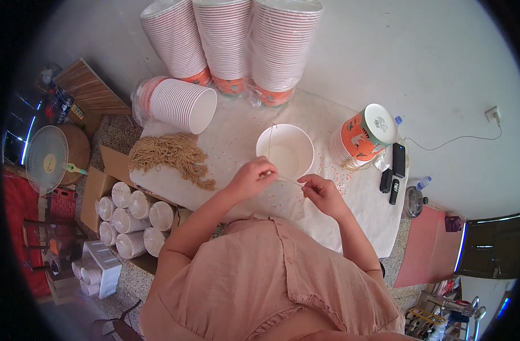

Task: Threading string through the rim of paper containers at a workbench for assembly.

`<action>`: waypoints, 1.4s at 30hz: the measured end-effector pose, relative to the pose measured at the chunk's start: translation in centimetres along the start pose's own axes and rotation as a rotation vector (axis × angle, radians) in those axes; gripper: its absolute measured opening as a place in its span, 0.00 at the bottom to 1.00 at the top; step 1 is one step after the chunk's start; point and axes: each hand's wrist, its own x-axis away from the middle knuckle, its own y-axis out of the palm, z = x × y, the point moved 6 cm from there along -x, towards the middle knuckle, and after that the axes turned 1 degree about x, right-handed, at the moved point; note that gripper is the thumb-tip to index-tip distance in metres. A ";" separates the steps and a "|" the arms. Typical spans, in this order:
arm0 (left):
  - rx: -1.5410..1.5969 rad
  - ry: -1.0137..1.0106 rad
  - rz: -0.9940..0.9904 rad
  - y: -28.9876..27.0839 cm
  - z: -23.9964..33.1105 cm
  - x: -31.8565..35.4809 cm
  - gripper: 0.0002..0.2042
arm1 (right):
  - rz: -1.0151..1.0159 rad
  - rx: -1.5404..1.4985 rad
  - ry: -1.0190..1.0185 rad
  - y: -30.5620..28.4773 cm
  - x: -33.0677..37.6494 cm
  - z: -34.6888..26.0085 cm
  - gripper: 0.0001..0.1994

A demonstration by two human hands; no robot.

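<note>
In front of me a white paper bucket stands on the table, its mouth facing up. A thin tan cord stretches between my two hands, and a strand of it runs up across the bucket's mouth to the far rim. My left hand pinches the cord at the near left of the bucket. At the near right, the fingertips of my right hand are closed on the cord's other part. To the left lies a loose bundle of tan cords.
Tall wrapped stacks of paper buckets line the table's back, with another stack lying sideways. Upside-down orange buckets stand right, near black devices. A carton of wrapped white rolls sits at the left. Small scraps dot the white table.
</note>
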 end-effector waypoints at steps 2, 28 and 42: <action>0.004 -0.006 0.066 -1.3 -0.5 0.2 0.04 | 0.011 0.024 -0.006 -0.2 -0.1 1.2 0.06; -0.524 -0.312 -0.122 -0.8 -9.0 5.6 0.09 | -0.168 0.357 -0.241 6.2 -0.4 0.8 0.03; 0.446 -0.473 -0.112 5.5 -3.9 3.6 0.15 | -0.076 0.375 -0.203 5.3 -1.4 -0.9 0.05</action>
